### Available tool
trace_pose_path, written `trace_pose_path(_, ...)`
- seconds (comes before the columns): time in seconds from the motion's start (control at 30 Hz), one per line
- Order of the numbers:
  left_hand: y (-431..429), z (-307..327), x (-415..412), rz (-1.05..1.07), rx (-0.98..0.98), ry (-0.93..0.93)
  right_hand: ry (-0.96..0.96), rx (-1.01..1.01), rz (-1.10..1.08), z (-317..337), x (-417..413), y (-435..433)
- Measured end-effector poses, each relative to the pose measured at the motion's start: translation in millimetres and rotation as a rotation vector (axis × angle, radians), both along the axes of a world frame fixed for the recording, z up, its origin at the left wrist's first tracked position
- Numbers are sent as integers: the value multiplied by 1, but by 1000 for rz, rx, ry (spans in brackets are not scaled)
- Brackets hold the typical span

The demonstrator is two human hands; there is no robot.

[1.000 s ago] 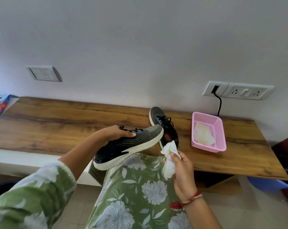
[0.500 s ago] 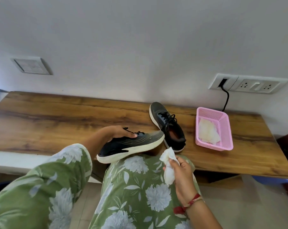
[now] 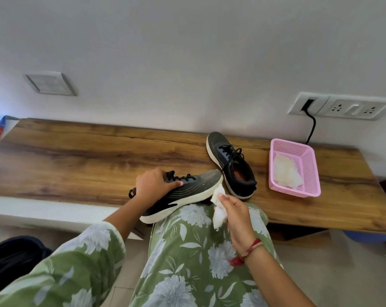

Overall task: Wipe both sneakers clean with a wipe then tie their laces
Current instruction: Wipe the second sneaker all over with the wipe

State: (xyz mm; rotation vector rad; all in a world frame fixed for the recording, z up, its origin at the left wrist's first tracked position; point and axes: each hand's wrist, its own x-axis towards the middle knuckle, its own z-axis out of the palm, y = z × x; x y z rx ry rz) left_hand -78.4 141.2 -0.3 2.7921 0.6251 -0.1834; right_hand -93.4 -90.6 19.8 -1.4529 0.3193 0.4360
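Right hand: the right hand (image 3: 236, 214), at about 5 o'clock from the held shoe's toe, is closed around a crumpled white wipe (image 3: 219, 209), which sits just beside that toe.
Left hand: the left hand (image 3: 153, 185) grips the near sneaker (image 3: 187, 193) over its laces; its heel rests on a green floral knee (image 3: 198, 251).
Far sneaker: the second sneaker (image 3: 230, 165) lies on the wooden bench (image 3: 76, 156), at 1 o'clock.
Basket: the pink basket (image 3: 295, 191), at 3 o'clock of it, holds white wipes.
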Motion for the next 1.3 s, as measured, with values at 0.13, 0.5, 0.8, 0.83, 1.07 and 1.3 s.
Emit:
trace_pose_path(0.13,-1,-9,-5,-91,93,-138,-79,-78,9,-8,14,12)
trace_pose_path(0.5,12,-19,1,-123,-272,-54,-552,-662,190,-43,44,35)
trace_pose_path(0.8,12,-28,3,-32,-392,-55,-822,-890,345,-52,39,55)
trace_pose_path(0.83,13,-28,5,-30,-407,-41,-863,-907,370,-53,35,56)
trace_pose_path(1.07,17,-30,8,36,-525,-16,-885,-767,666,-47,37,40)
trace_pose_path(1.3,17,-32,8,30,-534,1,-882,-940,351,-42,61,35)
